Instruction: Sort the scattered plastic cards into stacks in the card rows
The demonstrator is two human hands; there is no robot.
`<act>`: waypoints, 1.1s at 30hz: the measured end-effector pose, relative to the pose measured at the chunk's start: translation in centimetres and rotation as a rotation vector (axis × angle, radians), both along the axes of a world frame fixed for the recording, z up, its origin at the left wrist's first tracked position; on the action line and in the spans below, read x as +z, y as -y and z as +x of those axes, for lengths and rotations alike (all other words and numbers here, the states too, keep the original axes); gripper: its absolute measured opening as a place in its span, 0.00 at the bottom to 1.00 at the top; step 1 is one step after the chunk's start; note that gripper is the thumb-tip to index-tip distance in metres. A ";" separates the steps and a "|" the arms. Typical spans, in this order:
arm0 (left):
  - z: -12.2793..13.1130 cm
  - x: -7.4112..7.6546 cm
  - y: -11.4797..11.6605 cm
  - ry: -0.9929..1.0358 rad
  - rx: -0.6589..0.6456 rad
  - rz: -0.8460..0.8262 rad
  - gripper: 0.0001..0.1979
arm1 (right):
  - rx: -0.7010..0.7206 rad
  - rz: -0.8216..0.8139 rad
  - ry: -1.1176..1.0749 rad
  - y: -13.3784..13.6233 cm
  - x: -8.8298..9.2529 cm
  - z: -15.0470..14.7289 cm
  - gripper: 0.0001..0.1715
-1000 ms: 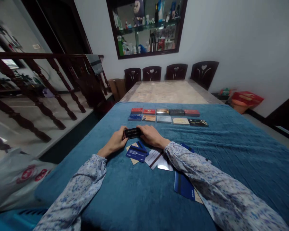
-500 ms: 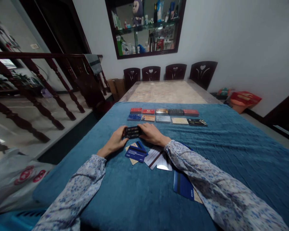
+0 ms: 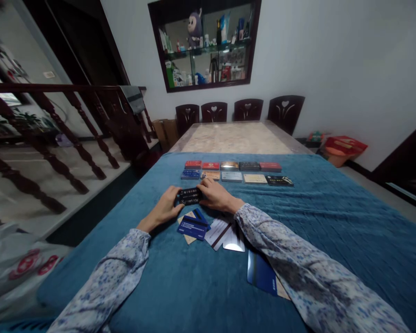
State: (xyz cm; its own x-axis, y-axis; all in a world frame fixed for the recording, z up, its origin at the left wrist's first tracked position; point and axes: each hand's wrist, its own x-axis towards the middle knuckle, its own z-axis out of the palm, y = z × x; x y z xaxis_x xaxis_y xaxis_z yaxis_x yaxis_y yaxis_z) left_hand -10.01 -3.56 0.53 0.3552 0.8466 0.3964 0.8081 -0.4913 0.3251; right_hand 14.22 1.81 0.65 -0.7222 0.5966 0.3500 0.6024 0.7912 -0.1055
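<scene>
Between my two hands is a stack of black cards [image 3: 189,196] with light print on its face. My left hand [image 3: 167,206] grips the stack's left end, thumb at the near edge. My right hand [image 3: 215,194] closes on its right end, fingers over the top corner. Just nearer to me lie loose cards: a dark blue card [image 3: 193,228] on top of others, a white card with a dark stripe [image 3: 219,232] and a shiny white card [image 3: 234,241]. A larger-looking blue card [image 3: 260,274] lies partly under my right sleeve with a beige one.
Beyond my hands stand two rows of card stacks, among them a red stack [image 3: 193,164], a silver stack [image 3: 232,176] and a black stack [image 3: 279,180]. A blue cloth [image 3: 166,286] covers the near table. Chairs [image 3: 248,111] line the far end; a railing [image 3: 62,88] runs left.
The whole view has shifted slightly, with the scene sitting a little lower and further left. Both hands stay on the black card stack, with hardly any change in grip.
</scene>
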 end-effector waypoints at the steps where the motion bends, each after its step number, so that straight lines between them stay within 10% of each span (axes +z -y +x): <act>1: 0.0 0.0 -0.1 -0.005 -0.009 0.001 0.20 | 0.001 -0.001 0.007 -0.1 0.1 0.0 0.28; 33: 10.7 3.3 -7.7 -0.167 -0.304 -0.054 0.26 | -0.126 -0.047 0.197 -2.4 4.2 13.1 0.25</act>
State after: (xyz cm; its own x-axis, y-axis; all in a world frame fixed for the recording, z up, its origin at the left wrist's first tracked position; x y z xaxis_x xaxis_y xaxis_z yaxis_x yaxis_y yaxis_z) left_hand 0.72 4.11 3.87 0.6506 0.7101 0.2691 0.6717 -0.7034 0.2325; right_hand 27.35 4.17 4.88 -0.6926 0.6987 0.1793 0.7087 0.7054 -0.0112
